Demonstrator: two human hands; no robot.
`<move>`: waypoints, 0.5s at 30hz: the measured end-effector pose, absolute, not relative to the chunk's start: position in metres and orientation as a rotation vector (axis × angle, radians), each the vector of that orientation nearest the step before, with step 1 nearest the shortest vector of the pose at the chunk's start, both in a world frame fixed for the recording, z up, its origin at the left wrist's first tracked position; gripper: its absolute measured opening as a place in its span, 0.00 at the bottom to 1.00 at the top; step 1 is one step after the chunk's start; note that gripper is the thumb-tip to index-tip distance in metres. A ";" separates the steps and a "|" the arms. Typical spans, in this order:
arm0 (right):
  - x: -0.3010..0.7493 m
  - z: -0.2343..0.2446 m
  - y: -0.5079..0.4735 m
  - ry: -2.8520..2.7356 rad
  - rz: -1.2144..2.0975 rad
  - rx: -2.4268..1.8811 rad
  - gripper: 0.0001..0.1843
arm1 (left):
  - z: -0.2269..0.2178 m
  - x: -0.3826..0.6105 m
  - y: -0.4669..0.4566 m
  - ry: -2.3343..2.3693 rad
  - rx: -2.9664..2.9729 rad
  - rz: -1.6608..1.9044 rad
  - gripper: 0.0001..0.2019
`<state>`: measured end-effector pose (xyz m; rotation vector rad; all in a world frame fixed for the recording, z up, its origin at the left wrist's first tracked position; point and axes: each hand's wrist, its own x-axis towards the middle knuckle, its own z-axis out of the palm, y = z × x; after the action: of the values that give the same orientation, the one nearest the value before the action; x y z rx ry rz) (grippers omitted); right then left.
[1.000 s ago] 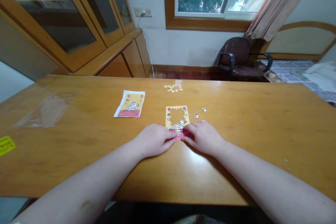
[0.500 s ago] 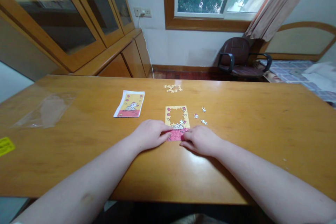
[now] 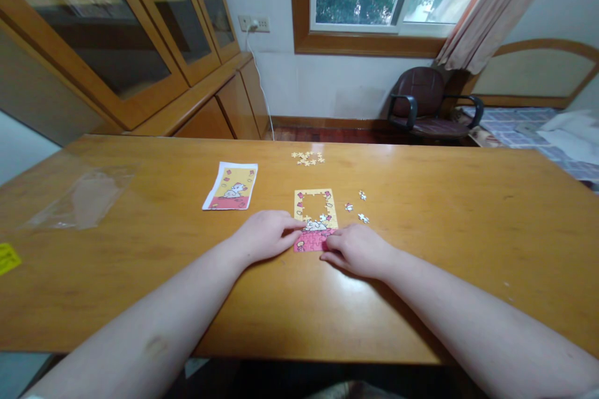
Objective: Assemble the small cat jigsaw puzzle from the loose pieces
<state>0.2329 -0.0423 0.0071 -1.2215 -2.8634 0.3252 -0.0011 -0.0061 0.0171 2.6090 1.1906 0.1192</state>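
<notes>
A partly assembled jigsaw puzzle (image 3: 312, 240) lies flat on the table, with a yellow border, a pink lower part and a gap in its middle. My left hand (image 3: 266, 235) rests at its left edge, thumb and index finger apart, the index fingertip on the puzzle near the white figure. On the lower right edge lies my right hand (image 3: 358, 250), its fingertips pressing the pink part; its curled fingers hide that corner. Right of the puzzle are three loose puzzle pieces (image 3: 364, 218), white with some colour. A picture sheet (image 3: 234, 190) printed with the same design lies to the left.
Several yellow puzzle pieces (image 3: 307, 159) are grouped near the far edge of the wooden table (image 3: 449, 218). A clear plastic bag (image 3: 93, 199) and a yellow label (image 3: 8, 258) lie on the left. Beyond the table stand an office chair (image 3: 423, 103) and a cabinet (image 3: 206, 103).
My left hand has shifted slightly up and left, uncovering more of the puzzle's lower left corner. My right hand stays in place.
</notes>
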 end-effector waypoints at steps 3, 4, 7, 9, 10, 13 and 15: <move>0.233 0.007 -0.042 -2.863 0.339 -1.220 0.18 | 0.017 -0.001 -0.005 1.194 2.598 0.124 0.16; 0.233 0.007 -0.042 -2.866 0.347 -1.218 0.18 | 0.016 -0.001 -0.005 1.196 2.592 0.119 0.17; 0.233 0.007 -0.041 -2.881 0.361 -1.213 0.19 | 0.016 -0.001 -0.004 1.207 2.565 0.095 0.17; 0.233 0.008 -0.041 -2.888 0.356 -1.215 0.20 | 0.016 -0.001 -0.004 1.213 2.547 0.092 0.17; 0.233 0.008 -0.041 -2.890 0.353 -1.217 0.20 | 0.016 -0.001 -0.004 1.218 2.540 0.094 0.17; 0.233 0.008 -0.041 -2.888 0.356 -1.222 0.20 | 0.016 -0.001 -0.004 1.223 2.524 0.097 0.17; 0.233 0.009 -0.041 -2.886 0.363 -1.223 0.20 | 0.016 -0.001 -0.003 1.215 2.518 0.099 0.17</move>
<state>0.2327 -0.0414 0.0088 -1.2230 -2.8862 0.3632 -0.0014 -0.0034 0.0159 2.5183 1.2150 0.0990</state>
